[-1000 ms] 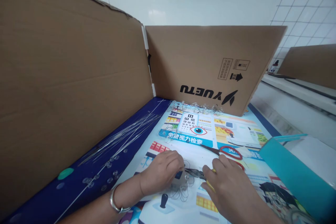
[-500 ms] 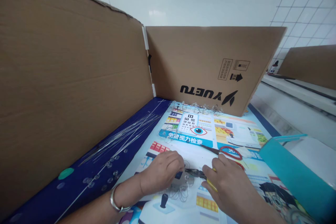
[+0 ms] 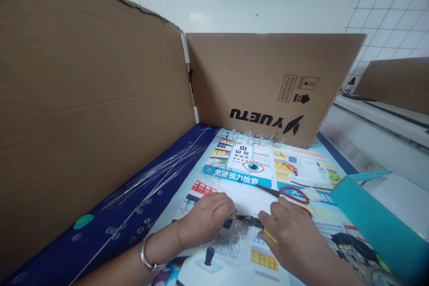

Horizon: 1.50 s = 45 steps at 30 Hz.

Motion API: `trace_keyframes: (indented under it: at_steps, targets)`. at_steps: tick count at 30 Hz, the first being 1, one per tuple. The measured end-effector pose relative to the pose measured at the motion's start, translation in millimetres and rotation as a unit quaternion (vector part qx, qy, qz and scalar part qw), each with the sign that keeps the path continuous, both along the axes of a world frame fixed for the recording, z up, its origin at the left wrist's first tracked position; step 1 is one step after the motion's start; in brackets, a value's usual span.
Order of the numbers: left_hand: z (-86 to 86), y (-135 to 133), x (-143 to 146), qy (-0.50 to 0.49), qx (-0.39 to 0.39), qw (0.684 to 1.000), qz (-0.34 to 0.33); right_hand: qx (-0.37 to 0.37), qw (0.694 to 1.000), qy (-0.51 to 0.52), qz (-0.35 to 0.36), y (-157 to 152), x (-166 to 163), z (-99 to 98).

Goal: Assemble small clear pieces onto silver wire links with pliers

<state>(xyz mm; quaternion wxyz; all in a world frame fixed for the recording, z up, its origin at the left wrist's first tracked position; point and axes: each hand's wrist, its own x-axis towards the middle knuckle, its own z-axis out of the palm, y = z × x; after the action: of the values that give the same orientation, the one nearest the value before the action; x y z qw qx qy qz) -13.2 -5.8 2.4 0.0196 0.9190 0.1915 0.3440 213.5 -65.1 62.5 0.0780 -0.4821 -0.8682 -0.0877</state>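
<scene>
My right hand (image 3: 296, 232) is closed around the yellow handles of a pair of pliers (image 3: 250, 220). The dark jaws point left and reach close to the fingertips of my left hand (image 3: 209, 216). That hand is closed in a pinch at a thin wire, most of which its fingers hide. Below the fingertips hangs or lies a tangle of thin looped wire (image 3: 231, 246) with clear beads on it. Whether the jaws grip the wire is too small to tell. Just beyond my right hand lies a pair of scissors (image 3: 295, 195) with red handles, partly covered by that hand.
Cardboard panels (image 3: 275, 76) stand at the left and back. Straight wires (image 3: 157, 174) and loose clear beads (image 3: 139, 210) lie on the blue cloth at left, near a green piece (image 3: 83, 221). Beaded wire pieces (image 3: 254, 137) line the back panel. A turquoise box (image 3: 378, 223) stands at right.
Both hands, the pliers and the wire stay in the same place. A small dark speck now shows against the white wall.
</scene>
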Motion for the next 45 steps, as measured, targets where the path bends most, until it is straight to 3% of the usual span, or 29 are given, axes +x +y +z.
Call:
trace_keyframes:
  at_steps: [19,45]
  targets:
    - [-2.4,0.7,1.2,0.015,-0.007,0.999,0.028,0.04,0.999,-0.021,0.001,0.3,-1.4,3.4]
    - [7.7,-4.7,0.2,0.039,-0.013,0.999,-0.016,0.021,0.999,-0.033,0.023,2.2,3.9,-2.6]
